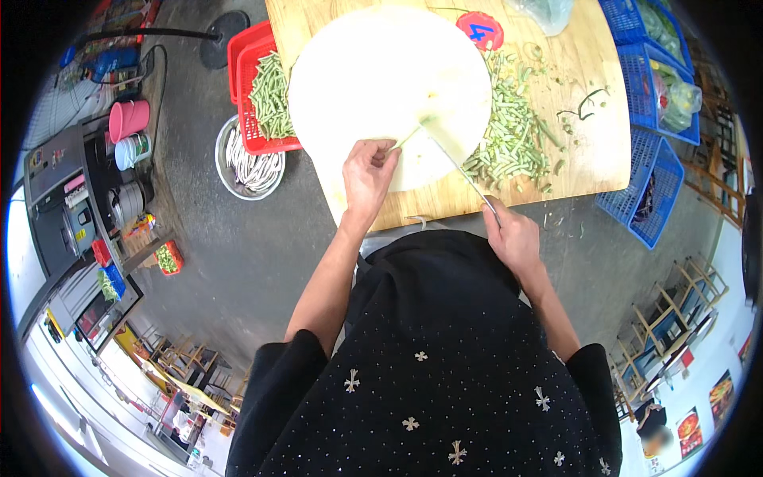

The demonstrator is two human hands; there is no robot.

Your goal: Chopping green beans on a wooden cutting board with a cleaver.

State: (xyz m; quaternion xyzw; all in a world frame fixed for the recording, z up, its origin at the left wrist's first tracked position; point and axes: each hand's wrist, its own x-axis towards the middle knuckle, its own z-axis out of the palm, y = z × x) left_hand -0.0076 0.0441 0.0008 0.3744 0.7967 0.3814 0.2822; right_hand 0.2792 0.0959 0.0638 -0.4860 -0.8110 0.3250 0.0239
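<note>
My left hand (371,173) pinches one end of a thin green bean pod (408,138) over a round white cutting board (381,77). In my right hand (514,235) is the handle of a knife (458,167), its blade reaching up and left so that the tip lies close to the pod's far end. Bright glare washes out most of the board and blurs the tip. Green bean trimmings (506,131) lie heaped along the board's right edge, on the wooden table (590,143). Cut green bean pieces (271,98) fill a red plastic basket (256,145) at the board's left.
A metal bowl (222,173) of long whitish pods stands below the red basket. Blue plastic crates (641,185) line the table's right side. A red disc (480,30) bearing a blue mark and a clear plastic bag (548,13) lie at the table's far side. Another person (653,426) is far off, lower right.
</note>
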